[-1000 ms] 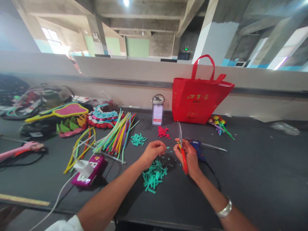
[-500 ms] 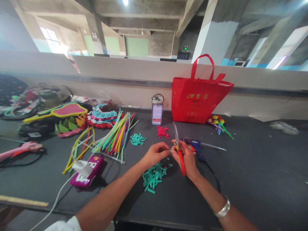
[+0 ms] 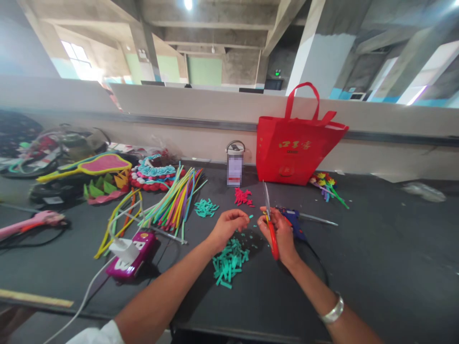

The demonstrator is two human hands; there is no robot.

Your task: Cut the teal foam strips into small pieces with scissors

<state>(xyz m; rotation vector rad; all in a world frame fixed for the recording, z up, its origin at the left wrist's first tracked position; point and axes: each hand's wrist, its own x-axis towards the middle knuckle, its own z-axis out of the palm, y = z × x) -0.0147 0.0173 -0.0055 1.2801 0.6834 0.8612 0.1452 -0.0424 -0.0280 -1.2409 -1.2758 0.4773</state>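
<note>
Between the thumb and forefinger of my left hand is a small teal strip piece, its tip showing past the fingers. My right hand is closed on red-handled scissors, whose blades point up and away from me. A gap separates the two hands. Under my left wrist lies a loose pile of teal cut strips, with tiny scraps scattered beside it. Farther back are a smaller heap of teal pieces and a heap of red pieces.
A blue glue gun lies just right of my right hand, its cord trailing forward. Behind stand a red tote bag and a lidded cup. Leftward are colourful pipe cleaners, a purple power strip and a pink glue gun.
My hands have moved apart: the left drew slightly left with the teal piece, while the right shifted a little right with the scissors.
</note>
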